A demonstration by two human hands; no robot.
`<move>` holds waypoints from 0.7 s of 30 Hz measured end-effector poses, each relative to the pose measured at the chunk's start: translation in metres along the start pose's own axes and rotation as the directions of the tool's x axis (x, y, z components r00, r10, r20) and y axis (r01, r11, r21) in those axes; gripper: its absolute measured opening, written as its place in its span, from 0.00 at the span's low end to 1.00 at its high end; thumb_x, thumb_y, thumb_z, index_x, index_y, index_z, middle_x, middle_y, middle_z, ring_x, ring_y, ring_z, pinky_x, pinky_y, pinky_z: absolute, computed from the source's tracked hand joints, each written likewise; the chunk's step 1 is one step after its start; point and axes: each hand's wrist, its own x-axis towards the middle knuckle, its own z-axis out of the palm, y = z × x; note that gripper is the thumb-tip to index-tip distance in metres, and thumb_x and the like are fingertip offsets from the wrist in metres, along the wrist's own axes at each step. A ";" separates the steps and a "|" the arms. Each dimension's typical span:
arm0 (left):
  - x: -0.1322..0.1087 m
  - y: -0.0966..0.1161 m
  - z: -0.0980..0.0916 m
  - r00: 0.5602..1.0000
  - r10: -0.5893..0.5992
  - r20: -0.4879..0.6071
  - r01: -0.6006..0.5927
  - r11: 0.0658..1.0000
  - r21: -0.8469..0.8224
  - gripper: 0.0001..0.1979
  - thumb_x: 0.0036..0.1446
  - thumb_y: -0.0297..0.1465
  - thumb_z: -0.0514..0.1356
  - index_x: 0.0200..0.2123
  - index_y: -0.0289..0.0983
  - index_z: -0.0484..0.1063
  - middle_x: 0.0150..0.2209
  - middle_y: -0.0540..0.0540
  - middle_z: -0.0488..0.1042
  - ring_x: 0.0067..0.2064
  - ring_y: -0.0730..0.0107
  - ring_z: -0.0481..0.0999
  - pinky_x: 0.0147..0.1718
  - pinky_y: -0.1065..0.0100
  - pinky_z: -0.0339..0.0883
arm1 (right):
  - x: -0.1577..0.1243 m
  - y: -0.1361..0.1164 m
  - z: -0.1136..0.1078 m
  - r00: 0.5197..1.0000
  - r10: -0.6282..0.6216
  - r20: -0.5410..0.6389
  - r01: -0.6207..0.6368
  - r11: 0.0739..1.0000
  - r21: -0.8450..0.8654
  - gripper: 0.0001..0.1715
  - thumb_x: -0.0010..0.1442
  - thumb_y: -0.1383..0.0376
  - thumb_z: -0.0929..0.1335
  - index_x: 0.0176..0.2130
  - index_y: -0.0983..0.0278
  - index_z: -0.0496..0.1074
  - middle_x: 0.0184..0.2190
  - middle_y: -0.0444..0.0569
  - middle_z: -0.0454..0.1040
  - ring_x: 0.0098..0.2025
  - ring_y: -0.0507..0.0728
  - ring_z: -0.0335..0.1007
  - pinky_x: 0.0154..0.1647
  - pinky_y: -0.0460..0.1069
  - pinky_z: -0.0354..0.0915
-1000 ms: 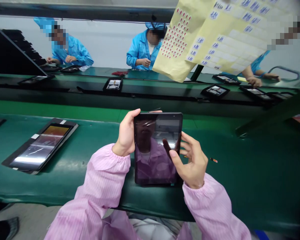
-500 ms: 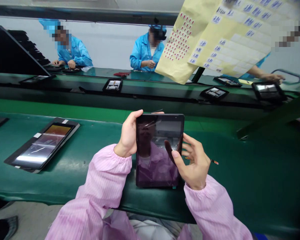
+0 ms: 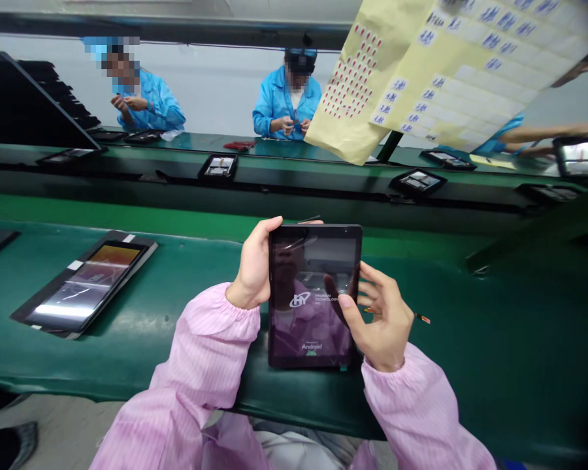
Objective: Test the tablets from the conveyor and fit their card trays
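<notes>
A black tablet is held upright in front of me, its glossy screen lit with a white HY logo and the word Android. My left hand grips its upper left side, thumb along the edge and the other fingers hidden behind. My right hand is closed on the right edge, the thumb over the front of the screen and the fingers at the side and back. A thin flex cable sticks out past my right hand. A small green tab shows at the tablet's lower edge.
On the green bench mat to the left lies another tablet screen on a dark sheet. Beyond runs a conveyor belt carrying several opened tablets. Co-workers in blue sit across. Yellow paper sheets hang at upper right.
The tablet's dark screen has lit up with the logo. My hands keep their hold. Across the line, one co-worker has raised both hands, and another at far right has moved an opened tablet rightward.
</notes>
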 end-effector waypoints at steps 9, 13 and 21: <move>0.010 -0.005 -0.002 1.000 -0.019 -0.010 0.019 0.999 -0.051 0.25 0.56 0.42 0.53 0.48 0.30 0.75 0.42 0.40 0.80 0.49 0.50 0.77 0.50 0.56 0.69 | 0.001 0.009 -0.005 0.971 0.175 0.163 -0.196 0.973 0.118 0.36 0.58 0.56 0.70 0.61 0.60 0.60 0.55 0.58 0.70 0.50 0.60 0.75 0.38 0.50 0.76; 0.035 -0.030 -0.017 0.993 -0.104 -0.054 0.099 0.991 -0.093 0.24 0.56 0.40 0.51 0.44 0.28 0.77 0.34 0.39 0.81 0.38 0.56 0.80 0.40 0.62 0.72 | -0.005 0.032 -0.007 0.907 0.319 0.276 -0.365 0.921 0.138 0.34 0.62 0.53 0.66 0.63 0.60 0.59 0.60 0.58 0.67 0.58 0.61 0.69 0.50 0.54 0.72; 0.066 -0.059 -0.042 0.944 -0.246 -0.222 0.245 0.969 -0.031 0.19 0.56 0.36 0.50 0.33 0.30 0.76 0.23 0.42 0.76 0.26 0.64 0.76 0.30 0.67 0.70 | -0.054 0.063 -0.025 0.850 0.288 0.441 -0.257 0.958 -0.130 0.46 0.61 0.51 0.66 0.69 0.58 0.42 0.66 0.62 0.56 0.65 0.64 0.58 0.59 0.63 0.64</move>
